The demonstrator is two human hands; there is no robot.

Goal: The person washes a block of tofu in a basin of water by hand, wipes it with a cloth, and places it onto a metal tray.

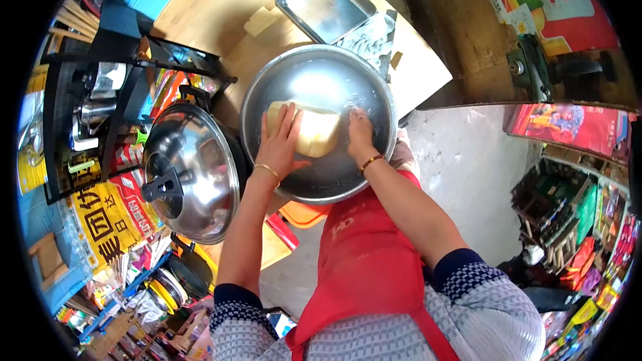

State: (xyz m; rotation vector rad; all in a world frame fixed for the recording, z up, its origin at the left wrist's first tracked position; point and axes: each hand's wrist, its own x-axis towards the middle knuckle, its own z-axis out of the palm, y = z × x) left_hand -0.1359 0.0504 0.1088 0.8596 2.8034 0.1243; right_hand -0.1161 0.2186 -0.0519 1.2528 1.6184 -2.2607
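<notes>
A large round metal bowl (294,190) sits in front of my body, and a smooth, pale yellow lump of dough (317,135) lies inside it. My left hand (281,139) rests over the dough's left side, fingers stretched out flat and thumb apart below. To the right of the dough, close to the bowl's inner wall, is my right hand (360,132) with its fingers curled in. Whatever those fingers hold, if anything, is hidden. Wet-looking glints show on the bowl's wall near them.
Behind the bowl, a rectangular metal tray (326,5) and a crumpled grey cloth (370,39) lie on a wooden table (200,10). A lidded wok (190,172) stands close at left, beside a black rack (127,63). Shelves of goods (568,220) are at right.
</notes>
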